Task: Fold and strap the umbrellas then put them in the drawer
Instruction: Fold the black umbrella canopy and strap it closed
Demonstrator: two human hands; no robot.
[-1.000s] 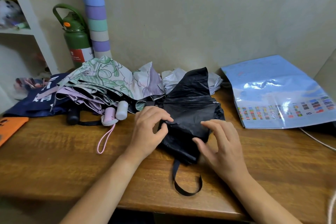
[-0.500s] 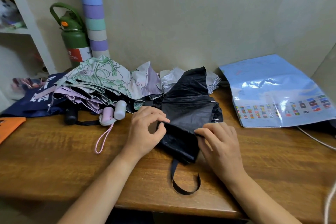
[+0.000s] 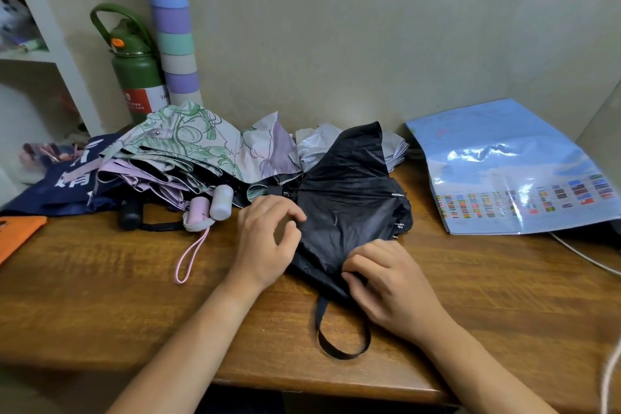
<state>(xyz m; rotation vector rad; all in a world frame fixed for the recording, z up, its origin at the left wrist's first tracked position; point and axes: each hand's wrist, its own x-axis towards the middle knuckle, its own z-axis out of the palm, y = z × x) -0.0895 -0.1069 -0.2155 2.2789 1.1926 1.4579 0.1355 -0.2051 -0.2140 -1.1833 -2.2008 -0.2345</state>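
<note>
- Black fabric of a half-collapsed umbrella (image 3: 349,212) lay on the wooden bench (image 3: 100,279), its canopy fanned toward the wall and its black wrist loop (image 3: 339,336) trailing toward the near edge.
- The left hand (image 3: 265,245) rested at the umbrella's left edge, its grip curled, thumb and fingertips pinching the fabric.
- The right hand (image 3: 389,282) lay on the umbrella's near end, its grip clenched on a fold of the black cloth, fingers tucked under.
- Just left of the black umbrella sat a heap of unfolded umbrellas: a green floral one (image 3: 181,141) on top, a lilac one (image 3: 268,151) beside it, and a silver one (image 3: 319,148) behind the black canopy.
- Two pale handles (image 3: 211,208) poked out of the heap, a pink cord (image 3: 191,255) looping from them onto the bench.
- A green bottle (image 3: 134,67) and a pastel-striped tube (image 3: 171,27) stood against the wall.
- A blue plastic sheet printed with flags (image 3: 510,171) lay at the right, well apart from the hands.
- An orange item (image 3: 16,232) showed at the left edge.
</note>
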